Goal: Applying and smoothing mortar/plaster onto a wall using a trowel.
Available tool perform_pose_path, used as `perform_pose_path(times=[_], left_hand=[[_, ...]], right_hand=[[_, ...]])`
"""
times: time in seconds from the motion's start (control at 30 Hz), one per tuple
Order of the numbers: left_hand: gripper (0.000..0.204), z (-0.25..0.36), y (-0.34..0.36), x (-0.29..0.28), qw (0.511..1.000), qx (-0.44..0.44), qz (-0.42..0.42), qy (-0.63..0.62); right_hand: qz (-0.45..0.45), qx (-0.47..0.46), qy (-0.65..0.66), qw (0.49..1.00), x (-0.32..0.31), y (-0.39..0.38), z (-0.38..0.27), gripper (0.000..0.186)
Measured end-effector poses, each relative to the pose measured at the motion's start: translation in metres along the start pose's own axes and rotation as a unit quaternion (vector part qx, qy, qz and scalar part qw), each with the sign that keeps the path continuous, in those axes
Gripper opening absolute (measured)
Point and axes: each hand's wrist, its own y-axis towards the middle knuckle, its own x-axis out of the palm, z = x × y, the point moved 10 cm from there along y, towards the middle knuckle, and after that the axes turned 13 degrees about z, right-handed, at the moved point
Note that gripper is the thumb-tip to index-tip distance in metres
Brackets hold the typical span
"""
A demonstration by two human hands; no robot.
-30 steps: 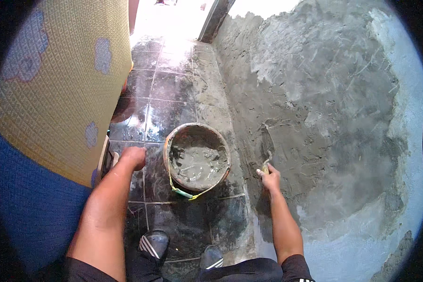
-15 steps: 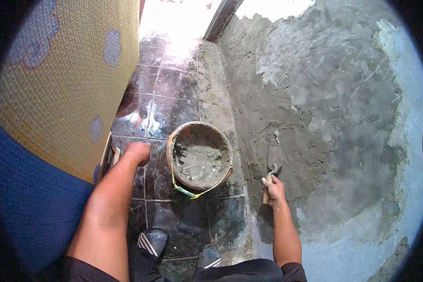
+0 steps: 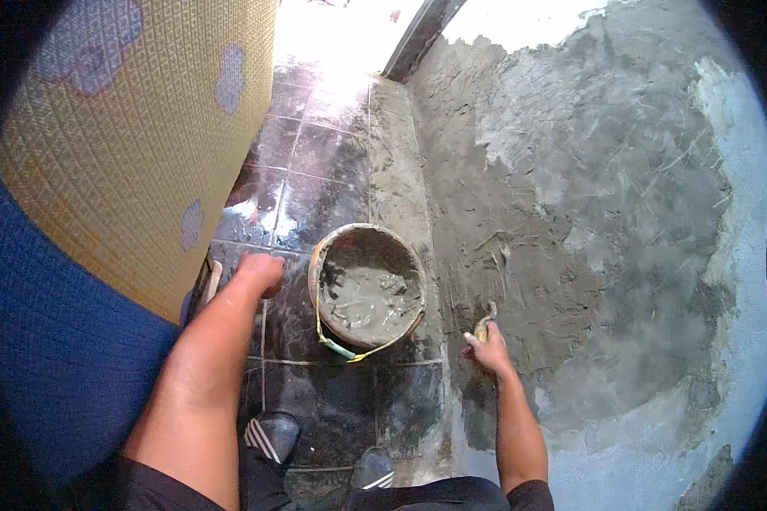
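My right hand (image 3: 488, 347) grips the yellowish handle of a trowel (image 3: 488, 318) against the rough, grey cement-coated wall (image 3: 588, 204); the blade is hard to tell apart from the mortar. My left hand (image 3: 262, 274) is closed in a fist, left of the bucket, with nothing visible in it. The round bucket (image 3: 325, 327) stands on the tiles between my hands, holding wet grey mortar (image 3: 368, 302), with its yellow handle and green grip hanging down toward me.
A yellow and blue patterned foam sheet (image 3: 128, 196) stands close along the left. Dark wet tiles (image 3: 324, 204) lead to a bright doorway with a dark frame (image 3: 409, 47). My two sandalled feet (image 3: 274, 433) are below. Pale blue paint (image 3: 622, 477) borders the cement patch.
My right hand with the trowel moved down along the wall, then slightly up again, with the blade less visible now. My left fist shifted slightly right. The view has shifted a little.
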Motion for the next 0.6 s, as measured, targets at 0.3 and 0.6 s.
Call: perform_pose_path(times=[0.3, 0.6], left_hand=[[0.036, 0.008, -0.008, -0.009, 0.999, 0.029, -0.007, 0.042], [0.038, -0.01, -0.009, -0.001, 0.999, 0.007, -0.019, 0.029]], right_hand=[[-0.06, -0.066, -0.159, 0.983, 0.046, 0.053, -0.022, 0.043], [-0.019, 0.002, -0.172, 0.985, 0.03, 0.057, -0.033, 0.052]])
